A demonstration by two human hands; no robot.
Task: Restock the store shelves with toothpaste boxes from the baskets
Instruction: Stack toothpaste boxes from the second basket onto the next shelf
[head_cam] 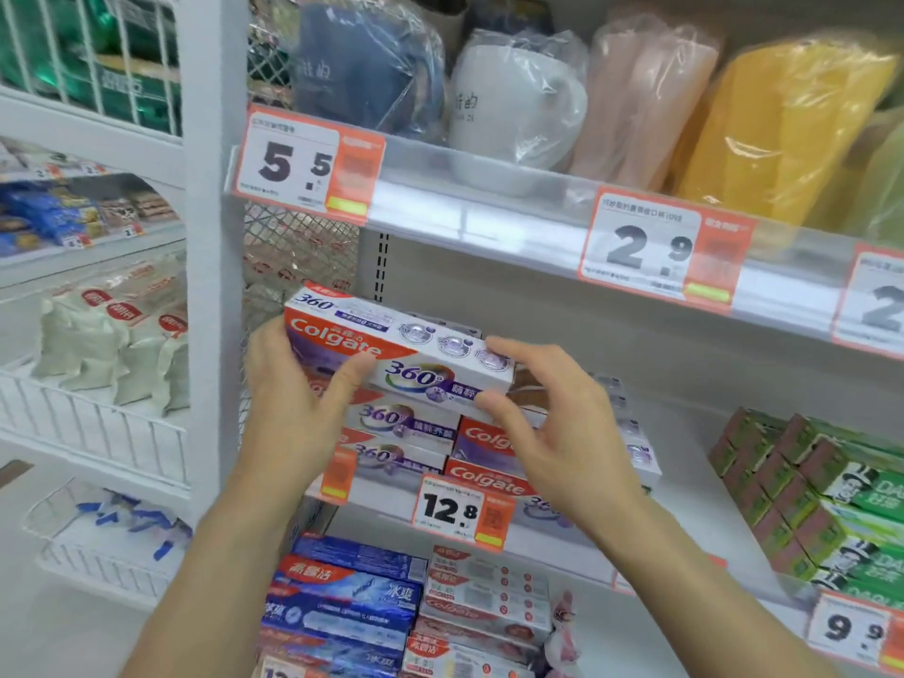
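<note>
— While sitting on top of the purple stack [406, 423] at the left end of the middle shelf [685, 433], held how, this toothpaste box [398, 347]?

— Held at both ends. Left hand [293, 398] wrapped around the left end, thumb across the front face, so gripping it. Right hand [553, 423] at the right end, fingers spread and only lightly bent, fingertips touching the box; more steadying than gripping, probably.

— Why 2 hands?

— To square it with the boxes below, likely. Placed on the same brand, above the 12.8 price tag [462, 511], so matching the stock.

— Pointing which way?

— Long axis along the shelf edge, left to right, running a little deeper into the shelf on the right. Printed front turned toward the aisle, logo at the left end, text upright.

— Anything else near?

— Green boxes [826, 496] well apart on the right; blue toothpaste boxes [342, 599] on the shelf below; wrapped cups [513, 105] above. No basket in view.
</note>
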